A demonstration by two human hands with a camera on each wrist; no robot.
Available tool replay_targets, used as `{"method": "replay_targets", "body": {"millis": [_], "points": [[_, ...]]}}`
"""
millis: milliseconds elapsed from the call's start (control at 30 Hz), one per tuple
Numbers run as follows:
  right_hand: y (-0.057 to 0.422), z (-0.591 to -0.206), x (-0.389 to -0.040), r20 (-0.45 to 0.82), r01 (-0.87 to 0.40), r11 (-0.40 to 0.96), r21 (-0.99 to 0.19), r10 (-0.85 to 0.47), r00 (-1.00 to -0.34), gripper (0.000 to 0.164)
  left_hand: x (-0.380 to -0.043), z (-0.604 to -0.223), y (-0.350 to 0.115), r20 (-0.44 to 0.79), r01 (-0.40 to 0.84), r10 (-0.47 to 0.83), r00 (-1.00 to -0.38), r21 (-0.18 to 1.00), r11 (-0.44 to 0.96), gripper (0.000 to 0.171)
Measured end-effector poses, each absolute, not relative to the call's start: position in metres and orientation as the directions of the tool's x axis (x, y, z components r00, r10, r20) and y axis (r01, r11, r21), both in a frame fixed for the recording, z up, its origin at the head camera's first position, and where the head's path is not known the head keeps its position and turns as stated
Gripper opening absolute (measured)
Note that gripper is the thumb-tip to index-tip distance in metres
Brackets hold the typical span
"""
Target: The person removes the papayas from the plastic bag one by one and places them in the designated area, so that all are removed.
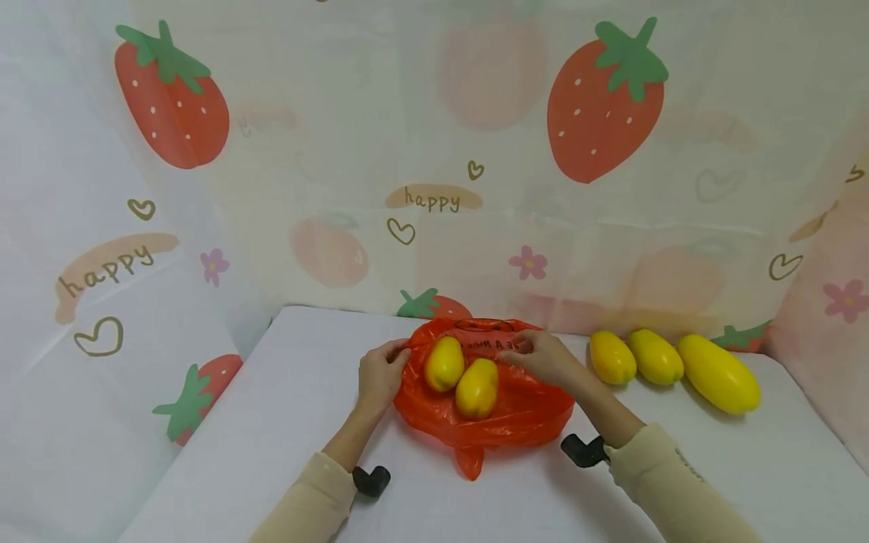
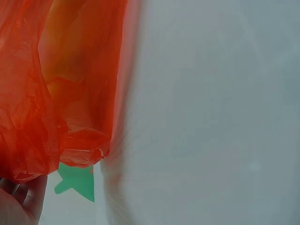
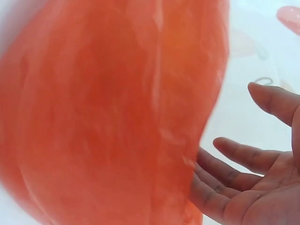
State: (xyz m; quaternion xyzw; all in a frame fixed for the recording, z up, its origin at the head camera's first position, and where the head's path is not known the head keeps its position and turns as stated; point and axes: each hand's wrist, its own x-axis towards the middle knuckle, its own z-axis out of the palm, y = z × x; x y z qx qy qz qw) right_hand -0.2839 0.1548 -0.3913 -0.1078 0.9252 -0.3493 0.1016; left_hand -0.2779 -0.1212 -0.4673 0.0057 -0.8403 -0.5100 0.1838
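A red plastic bag (image 1: 523, 426) lies spread open on the white table. Two smooth yellow fruits, one (image 1: 444, 364) behind the other (image 1: 477, 390), rest on the bag at its mouth. My left hand (image 1: 380, 378) pinches the left edge of the bag between thumb and fingers. Over the bag's right side is my right hand (image 1: 543, 359). Its fingers are spread and only loosely bent, with the thumb apart, in the right wrist view; some fingertips pass behind the edge of the red film.
Toward the back right of the table (image 1: 224, 452) stand two smaller yellow fruits (image 1: 612, 357) (image 1: 655, 357) and a longer yellow one (image 1: 720, 375). A cloth backdrop (image 1: 380, 113) printed with strawberries rises behind the table. Black wrist mounts (image 1: 372, 481) show at both sleeves.
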Motion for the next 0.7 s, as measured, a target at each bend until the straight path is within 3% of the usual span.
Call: {"method": "replay_targets", "body": {"millis": [700], "points": [[0.131, -0.409, -0.282, -0.17, -0.052, 0.767, -0.639, -0.207, -0.963, 0.06, -0.278, -0.467, -0.121, 0.292, 0.169, -0.193, -0.937, 0.862, 0.479, 0.024]]}}
